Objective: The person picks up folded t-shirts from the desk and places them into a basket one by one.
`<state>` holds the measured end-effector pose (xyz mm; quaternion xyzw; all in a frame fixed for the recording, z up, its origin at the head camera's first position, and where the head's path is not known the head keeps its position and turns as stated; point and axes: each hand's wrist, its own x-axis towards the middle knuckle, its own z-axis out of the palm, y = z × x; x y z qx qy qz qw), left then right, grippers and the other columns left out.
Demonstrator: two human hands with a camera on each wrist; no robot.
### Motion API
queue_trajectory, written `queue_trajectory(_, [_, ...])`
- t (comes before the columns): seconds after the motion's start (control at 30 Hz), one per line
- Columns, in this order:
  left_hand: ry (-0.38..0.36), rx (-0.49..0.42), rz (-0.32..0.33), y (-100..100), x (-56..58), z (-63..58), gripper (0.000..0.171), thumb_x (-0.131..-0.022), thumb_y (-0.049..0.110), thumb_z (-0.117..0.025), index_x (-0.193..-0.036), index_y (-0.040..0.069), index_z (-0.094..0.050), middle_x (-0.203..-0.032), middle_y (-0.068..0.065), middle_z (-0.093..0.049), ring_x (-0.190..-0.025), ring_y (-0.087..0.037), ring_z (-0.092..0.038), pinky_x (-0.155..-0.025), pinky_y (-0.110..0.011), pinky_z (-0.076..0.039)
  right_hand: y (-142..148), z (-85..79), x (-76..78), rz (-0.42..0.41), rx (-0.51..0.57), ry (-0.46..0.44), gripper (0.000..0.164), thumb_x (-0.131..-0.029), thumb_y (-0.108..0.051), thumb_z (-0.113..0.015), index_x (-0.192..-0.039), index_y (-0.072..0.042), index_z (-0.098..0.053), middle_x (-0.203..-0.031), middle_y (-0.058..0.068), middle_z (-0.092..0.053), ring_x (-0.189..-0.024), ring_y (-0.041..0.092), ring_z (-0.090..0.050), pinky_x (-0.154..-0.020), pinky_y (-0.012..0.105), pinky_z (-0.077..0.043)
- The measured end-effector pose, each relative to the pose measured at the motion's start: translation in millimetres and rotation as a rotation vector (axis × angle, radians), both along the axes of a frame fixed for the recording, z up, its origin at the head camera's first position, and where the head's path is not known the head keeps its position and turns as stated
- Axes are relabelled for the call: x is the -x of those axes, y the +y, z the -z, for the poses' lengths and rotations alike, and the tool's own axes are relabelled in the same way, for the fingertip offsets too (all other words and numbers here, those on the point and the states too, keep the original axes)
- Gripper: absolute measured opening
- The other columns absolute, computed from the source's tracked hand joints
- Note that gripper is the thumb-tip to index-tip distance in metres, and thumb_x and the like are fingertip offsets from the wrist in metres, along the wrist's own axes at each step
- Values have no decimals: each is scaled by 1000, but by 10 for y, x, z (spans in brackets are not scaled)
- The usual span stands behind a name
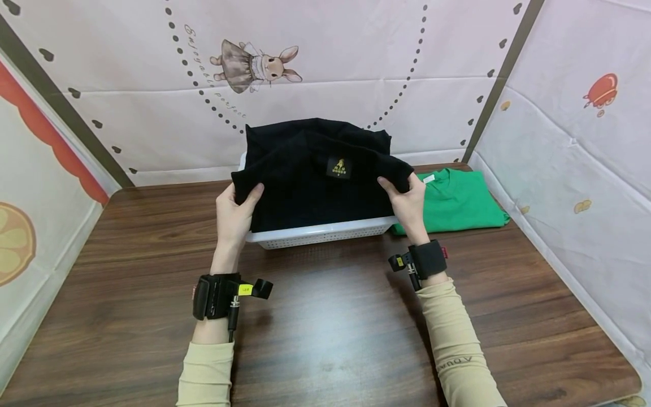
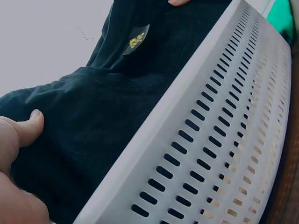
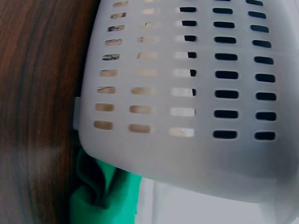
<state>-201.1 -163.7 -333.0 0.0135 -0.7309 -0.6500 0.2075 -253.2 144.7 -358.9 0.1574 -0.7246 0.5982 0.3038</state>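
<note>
Over the basket [image 1: 325, 230], the left hand [image 1: 234, 216] and right hand [image 1: 409, 203] pinch a black shirt [image 1: 310, 195] that hides most fingers.

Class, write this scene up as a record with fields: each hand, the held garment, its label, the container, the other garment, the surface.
Left hand: grips the garment's left side
Right hand: grips its right side
Held garment: black garment, held at the basket; whether it touches the bottom is hidden
Label: dark, yellow print
Container: white basket, slotted sides
Other garment: green garment, folded, right of the basket
Surface: brown table, wood-grained
</note>
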Motion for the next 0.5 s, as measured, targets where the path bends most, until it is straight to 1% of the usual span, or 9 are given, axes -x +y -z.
queue_trajectory(0.1, [-7, 68, -5, -15, 24, 33, 37, -92, 23, -63, -120, 0, -61, -118, -9, -65, -101, -11, -60, -88, -24, -46, 1, 18, 12, 4, -21, -29, 36, -83, -8, -73, -116, 2, -63, -113, 23, -65, -104, 18, -64, -95, 32, -49])
queue_trajectory(0.2, [-16, 155, -28, -40, 55, 85, 35, -94, 23, -60, -121, 0, -59, -126, -17, -61, -111, -21, -58, -95, -35, -45, -1, 27, 16, 0, -44, -59, 38, -83, -9, -73, -118, 1, -63, -116, 22, -65, -107, 28, -62, -97, 35, -49])
queue_trajectory(0.27, [-23, 207, -44, -57, 73, 123, 34, -95, 22, -58, -122, 1, -58, -129, -18, -60, -116, -26, -57, -99, -41, -44, -4, 35, 20, 2, -68, -73, 39, -83, -11, -73, -119, 1, -62, -117, 22, -65, -109, 32, -62, -98, 38, -48])
queue_trajectory(0.33, [-28, 238, -52, -69, 88, 153, 34, -96, 22, -57, -123, 1, -57, -130, -18, -59, -119, -28, -56, -102, -44, -43, -6, 41, 25, 3, -85, -91, 40, -83, -12, -73, -120, 1, -62, -119, 23, -64, -111, 34, -61, -99, 42, -47])
queue_trajectory(0.5, [-33, 299, -30, -79, 90, 167, 41, -98, 22, -52, -134, 3, -50, -137, -19, -53, -128, -30, -51, -107, -47, -40, -5, 44, 37, 37, -138, -163, 41, -86, -18, -71, -122, -2, -60, -122, 21, -63, -115, 33, -59, -101, 43, -46])
